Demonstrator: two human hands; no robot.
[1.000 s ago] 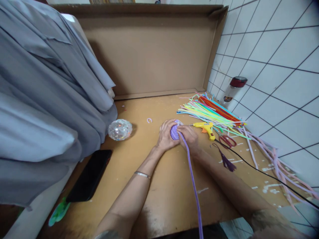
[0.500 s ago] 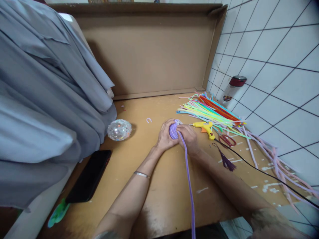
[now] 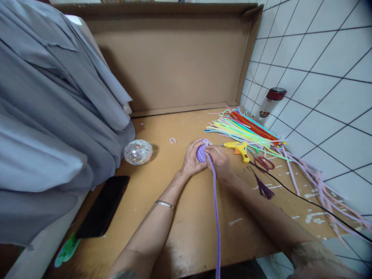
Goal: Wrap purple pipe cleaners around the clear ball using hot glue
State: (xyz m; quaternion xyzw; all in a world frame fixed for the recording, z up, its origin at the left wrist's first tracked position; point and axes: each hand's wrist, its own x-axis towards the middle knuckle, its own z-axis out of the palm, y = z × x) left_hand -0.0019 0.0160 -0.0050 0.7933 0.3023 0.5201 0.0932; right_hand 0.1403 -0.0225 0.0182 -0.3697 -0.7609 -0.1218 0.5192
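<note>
Head view: both hands are close together over the middle of the bench [image 3: 192, 232], working on one purple ball [image 3: 201, 154]. Left hand [image 3: 190, 159] is cupped around the ball's left side, fingers curled over it. Right hand [image 3: 220, 161] is at the ball's right side, fingers pinched on a purple strand [image 3: 215, 201] where it meets the ball; exact fingertip contact is too small to make out. Ball has a striped, wound look, paler at the top. Strand's free length runs down between the forearms to the bottom edge. Silver bracelet [image 3: 164, 204] on the left wrist. Just right of the right hand: yellow glue gun [image 3: 240, 148], nozzle pointing at that hand, black cord [image 3: 290, 192] running off to the lower right. Scissors [image 3: 266, 163] with dark red handles lie next to the gun, dark purple tassel [image 3: 264, 188] nearer the person. Behind the gun, a pile of multicolored strands [image 3: 247, 130]; pale lilac and pink strands [image 3: 318, 186] trail off right. Red-lidded clear jar [image 3: 269, 104] near the tiled wall [image 3: 328, 89]. Left of the hands: small U-shaped piece [image 3: 173, 140], then a clear ball [image 3: 138, 152] with colored specks, well apart from the purple one. Black phone [image 3: 103, 207] lower left, green item [image 3: 67, 250] at its near end. Gray cloth [image 3: 58, 116] hangs at far left; brown cardboard [image 3: 174, 66] stands upright across the back.
</note>
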